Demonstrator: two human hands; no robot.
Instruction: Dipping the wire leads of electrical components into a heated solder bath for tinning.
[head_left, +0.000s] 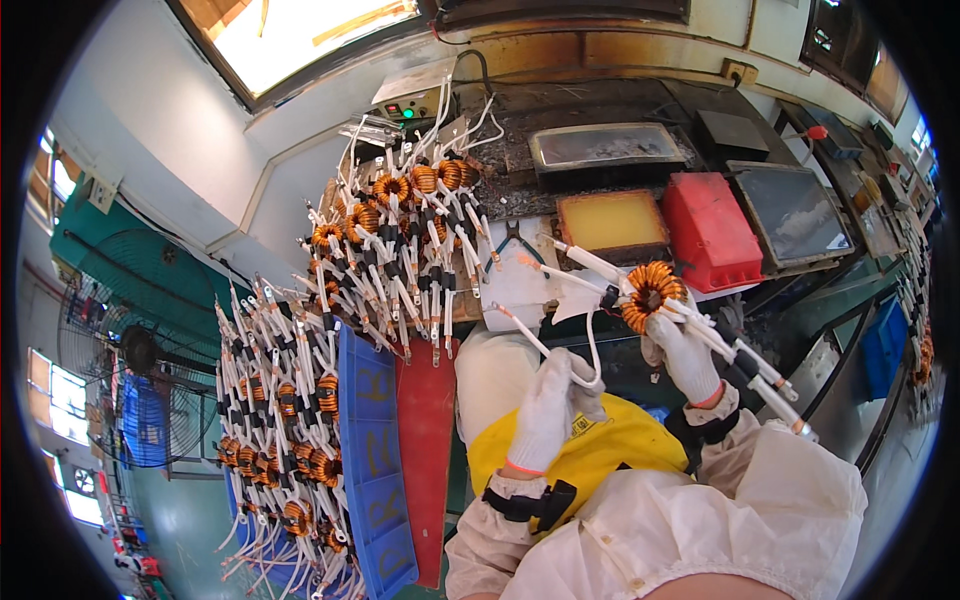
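My right hand, in a white glove, is closed around the underside of a toroidal coil wound with copper wire. White-sleeved leads with black bands stick out from the coil on both sides, and metal lugs show at the lower right ends. My left hand, also gloved, is closed on a thin white wire that loops up beside the coil. The wire's other end points up and left of the hand. Green-handled pliers lie on white paper just beyond.
Piles of similar coils stand at the left, more of them beside a blue crate. On the bench sit a tray of yellow material, a red bin, a rectangular pot and a control box with a green light.
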